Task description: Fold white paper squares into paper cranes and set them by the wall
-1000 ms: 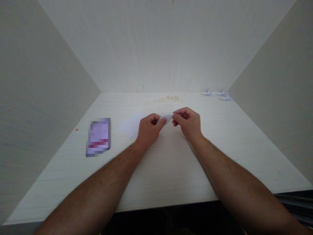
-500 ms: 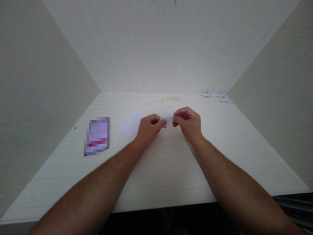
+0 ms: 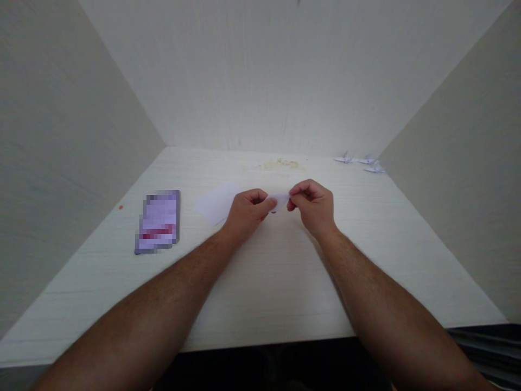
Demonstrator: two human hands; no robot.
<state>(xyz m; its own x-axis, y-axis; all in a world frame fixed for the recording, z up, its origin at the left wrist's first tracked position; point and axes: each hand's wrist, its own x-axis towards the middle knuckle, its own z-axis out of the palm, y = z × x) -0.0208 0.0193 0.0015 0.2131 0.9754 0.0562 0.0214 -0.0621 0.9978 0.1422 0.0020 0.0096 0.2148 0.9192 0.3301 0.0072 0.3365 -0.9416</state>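
A small piece of folded white paper (image 3: 280, 203) is held between my two hands above the middle of the table. My left hand (image 3: 251, 210) is closed on its left part, with the thumb lying on top. At its right tip, my right hand (image 3: 312, 202) pinches the paper between thumb and fingertips. My fingers cover much of the paper, so its full folded shape is hidden. White paper sheets (image 3: 215, 203) lie flat on the table, just left of my left hand and partly behind it.
A purple, pixelated flat packet (image 3: 158, 220) lies on the left of the white table (image 3: 268, 304). Several folded white paper figures (image 3: 374, 169) rest in the far right corner. A small orange bit (image 3: 121, 207) sits near the left wall. Pale walls enclose three sides.
The view has shifted slightly. Both hands stay in nearly the same place, still gripping the folded paper, which now looks a little flatter at its right tip.
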